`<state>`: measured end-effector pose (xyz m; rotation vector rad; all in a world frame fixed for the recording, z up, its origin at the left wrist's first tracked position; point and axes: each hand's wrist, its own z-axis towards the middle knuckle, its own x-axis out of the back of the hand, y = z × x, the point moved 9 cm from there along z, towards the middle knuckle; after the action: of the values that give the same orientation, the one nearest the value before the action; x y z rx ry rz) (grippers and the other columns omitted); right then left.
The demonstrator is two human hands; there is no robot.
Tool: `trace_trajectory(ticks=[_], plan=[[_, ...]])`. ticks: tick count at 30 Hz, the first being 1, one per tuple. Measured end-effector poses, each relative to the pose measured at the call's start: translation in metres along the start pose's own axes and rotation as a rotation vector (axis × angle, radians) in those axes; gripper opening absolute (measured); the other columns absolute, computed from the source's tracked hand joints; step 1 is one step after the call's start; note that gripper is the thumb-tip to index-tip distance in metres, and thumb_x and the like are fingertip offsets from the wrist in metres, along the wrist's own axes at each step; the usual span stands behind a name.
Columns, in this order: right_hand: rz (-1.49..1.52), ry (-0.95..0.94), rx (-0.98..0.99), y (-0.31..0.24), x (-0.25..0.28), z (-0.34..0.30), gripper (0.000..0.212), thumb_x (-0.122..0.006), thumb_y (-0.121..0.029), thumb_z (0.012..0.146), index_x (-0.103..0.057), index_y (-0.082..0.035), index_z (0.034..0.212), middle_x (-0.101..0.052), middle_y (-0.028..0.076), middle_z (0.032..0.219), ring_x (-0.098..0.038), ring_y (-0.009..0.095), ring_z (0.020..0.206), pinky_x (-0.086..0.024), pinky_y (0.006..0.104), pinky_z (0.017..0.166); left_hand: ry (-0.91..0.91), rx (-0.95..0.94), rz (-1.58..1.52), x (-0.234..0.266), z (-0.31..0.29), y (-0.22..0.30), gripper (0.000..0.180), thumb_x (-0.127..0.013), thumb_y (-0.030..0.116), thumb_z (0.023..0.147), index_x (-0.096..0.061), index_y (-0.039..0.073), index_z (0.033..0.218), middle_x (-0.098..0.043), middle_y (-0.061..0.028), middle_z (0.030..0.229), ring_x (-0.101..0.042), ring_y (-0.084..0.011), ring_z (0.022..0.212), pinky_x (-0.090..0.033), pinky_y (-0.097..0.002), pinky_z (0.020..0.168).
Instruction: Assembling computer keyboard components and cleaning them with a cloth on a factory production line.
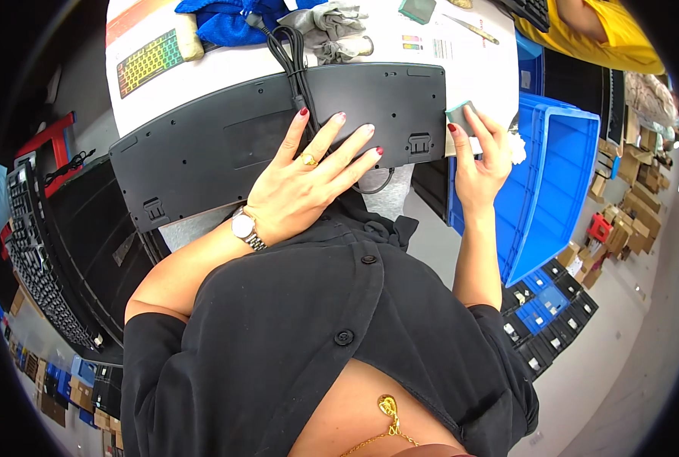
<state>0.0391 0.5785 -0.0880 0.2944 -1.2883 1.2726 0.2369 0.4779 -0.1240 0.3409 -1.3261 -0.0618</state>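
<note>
A black keyboard (202,141) lies face down across the table before me, its underside up with small feet and screw holes showing. My left hand (301,179) rests on it with fingers spread, partly over the bundled black cable (295,65) that lies across the keyboard. Beside the keyboard's right end, my right hand (482,160) pinches a small grey-green sponge block (458,114) between thumb and fingers. White crumpled material (517,148) shows just past that hand, partly hidden.
Blue cloth (229,23), grey gloves (332,27) and another green block (417,9) lie on the printed white tabletop (145,114). Right of the table stands a blue crate (556,183). Keyboards (46,266) are stacked at left. Another person's yellow sleeve (621,38) appears at far right.
</note>
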Motion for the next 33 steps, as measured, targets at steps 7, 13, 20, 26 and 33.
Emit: trace_trajectory(ticks=[7,13,20,26,33], plan=[[0.021,0.015,-0.022,0.004,-0.008,0.000,0.028,-0.077,-0.005,0.083,-0.075,-0.005,0.111,-0.064,0.013,0.106,-0.062,0.022,0.091,-0.052,0.0305,0.076,-0.019,0.049,-0.084,0.002,0.003,-0.002,0.058,-0.059,0.006,0.086,-0.054,0.027,0.140,-0.048,0.0083,0.150,-0.037,-0.0190,0.144,-0.010,-0.0527,0.125],[-0.028,-0.020,-0.023,-0.004,-0.009,0.001,0.029,-0.077,-0.004,0.083,-0.074,-0.005,0.112,-0.063,0.014,0.104,-0.061,0.021,0.087,-0.051,0.0299,0.074,-0.012,0.067,-0.091,0.001,0.003,-0.003,0.056,-0.059,0.008,0.086,-0.056,0.027,0.139,-0.050,0.0087,0.149,-0.037,-0.0190,0.144,-0.010,-0.0524,0.125],[-0.006,-0.011,-0.052,-0.002,-0.010,0.005,0.027,-0.076,-0.003,0.083,-0.075,-0.004,0.110,-0.062,0.013,0.101,-0.060,0.021,0.085,-0.051,0.0293,0.073,-0.005,0.064,-0.100,0.004,0.004,-0.004,0.054,-0.060,0.010,0.087,-0.057,0.027,0.138,-0.051,0.0095,0.148,-0.039,-0.0189,0.142,-0.011,-0.0513,0.125],[-0.032,-0.029,-0.071,-0.003,-0.010,0.001,0.026,-0.076,-0.003,0.083,-0.075,-0.003,0.109,-0.062,0.013,0.099,-0.060,0.020,0.084,-0.051,0.0291,0.071,0.005,0.079,-0.101,0.004,0.004,-0.005,0.051,-0.060,0.012,0.088,-0.058,0.027,0.137,-0.052,0.0098,0.147,-0.040,-0.0187,0.142,-0.012,-0.0510,0.125],[-0.035,-0.022,-0.052,-0.006,-0.015,0.020,0.025,-0.076,-0.003,0.083,-0.075,-0.003,0.108,-0.062,0.012,0.098,-0.059,0.020,0.082,-0.051,0.0292,0.069,0.016,0.051,-0.112,0.006,0.006,-0.005,0.049,-0.060,0.013,0.088,-0.058,0.021,0.136,-0.050,0.0050,0.149,-0.035,-0.0207,0.145,-0.015,-0.0517,0.124]])
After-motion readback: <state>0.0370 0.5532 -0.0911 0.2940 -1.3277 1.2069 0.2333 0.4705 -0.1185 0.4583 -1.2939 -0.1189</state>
